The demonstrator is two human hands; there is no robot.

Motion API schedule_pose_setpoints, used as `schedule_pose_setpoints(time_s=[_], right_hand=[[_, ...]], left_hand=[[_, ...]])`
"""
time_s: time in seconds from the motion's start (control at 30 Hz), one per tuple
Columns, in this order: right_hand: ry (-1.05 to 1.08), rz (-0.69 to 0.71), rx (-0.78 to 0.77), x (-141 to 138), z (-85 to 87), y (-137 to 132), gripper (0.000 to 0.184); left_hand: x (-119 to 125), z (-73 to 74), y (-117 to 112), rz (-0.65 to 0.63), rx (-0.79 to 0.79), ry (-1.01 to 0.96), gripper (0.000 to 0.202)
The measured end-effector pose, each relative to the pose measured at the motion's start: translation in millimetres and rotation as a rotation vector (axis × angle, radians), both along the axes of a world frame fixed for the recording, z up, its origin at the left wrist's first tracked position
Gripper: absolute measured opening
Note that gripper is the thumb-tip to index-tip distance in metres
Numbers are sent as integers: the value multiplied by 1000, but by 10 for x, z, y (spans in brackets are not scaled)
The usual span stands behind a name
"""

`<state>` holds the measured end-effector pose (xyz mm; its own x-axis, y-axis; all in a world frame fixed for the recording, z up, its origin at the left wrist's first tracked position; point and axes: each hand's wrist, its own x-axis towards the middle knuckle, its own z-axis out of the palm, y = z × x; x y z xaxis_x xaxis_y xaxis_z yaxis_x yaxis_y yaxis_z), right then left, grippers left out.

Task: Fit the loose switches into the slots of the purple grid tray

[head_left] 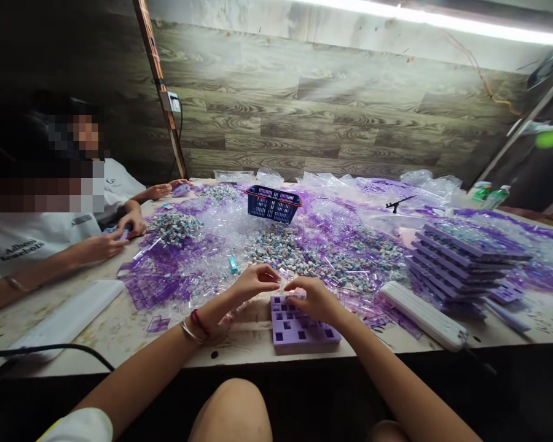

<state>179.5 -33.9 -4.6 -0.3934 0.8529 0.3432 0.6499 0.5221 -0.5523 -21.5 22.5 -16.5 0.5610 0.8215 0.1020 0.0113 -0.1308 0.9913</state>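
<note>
My left hand (257, 281) is in a pinch just above the table, fingertips and thumb drawn together. Whatever it holds is too small to make out. Facing it, my right hand (317, 299) has its fingers curled over the far edge of a purple block with square holes (309, 336). Its fingertips almost meet those of the left hand, and anything between them is unclear. Some holes in the block look dark, and part of it is hidden under the right hand. Past my hands spreads a heap of small white, grey and blue pieces (276, 247).
A stack of purple trays (461, 264) stands at right beside a long white bar (424, 316). A dark blue basket (273, 205) sits amid clear and purple plastic pieces (166, 282). Two co-workers handle small items at left, near a white panel (69, 316) and a black cable (50, 348).
</note>
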Motion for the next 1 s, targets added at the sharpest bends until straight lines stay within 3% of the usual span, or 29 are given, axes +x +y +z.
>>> schedule_pose_setpoints(time_s=[0.13, 0.27, 0.6, 1.0], right_hand=[[123, 3, 121, 50, 3, -30, 23], [139, 88, 132, 47, -7, -46, 16], [77, 109, 102, 54, -98, -24, 21], [65, 107, 72, 70, -65, -12, 23]], left_hand=[[39, 7, -71, -58, -15, -8, 33], [95, -14, -132, -108, 14, -21, 30], [125, -19, -178, 14, 519, 272, 12], [135, -84, -160, 24, 630, 324, 11]])
